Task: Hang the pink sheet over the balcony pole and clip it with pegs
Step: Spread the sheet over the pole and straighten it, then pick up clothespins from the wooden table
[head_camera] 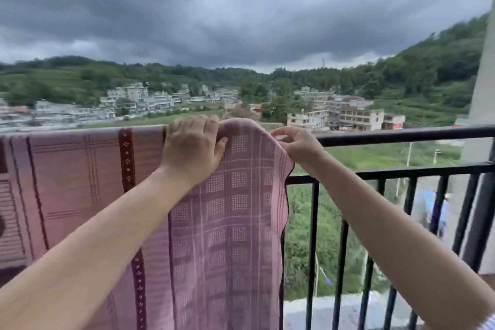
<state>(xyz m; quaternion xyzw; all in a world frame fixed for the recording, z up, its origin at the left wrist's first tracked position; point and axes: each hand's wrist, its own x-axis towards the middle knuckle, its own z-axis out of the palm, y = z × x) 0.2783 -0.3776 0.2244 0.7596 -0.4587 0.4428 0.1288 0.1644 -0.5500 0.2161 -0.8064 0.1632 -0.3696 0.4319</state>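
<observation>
While the pink woven cotton sheet with maroon bands (203, 222) already hangs over the black metal balcony pole (401, 135), its long axis runs left to right along the rail, ending at a right edge directly under the hands. The left hand (191, 146) curls over the fold on top, gripping it. The right hand (296, 146), nearer that edge, pinches the corner; no peg is visible.

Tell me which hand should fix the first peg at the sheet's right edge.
Probably the right hand: it already pinches the pink sheet at its right edge on the pole. The left hand grips the fold beside it. No peg is visible.
</observation>
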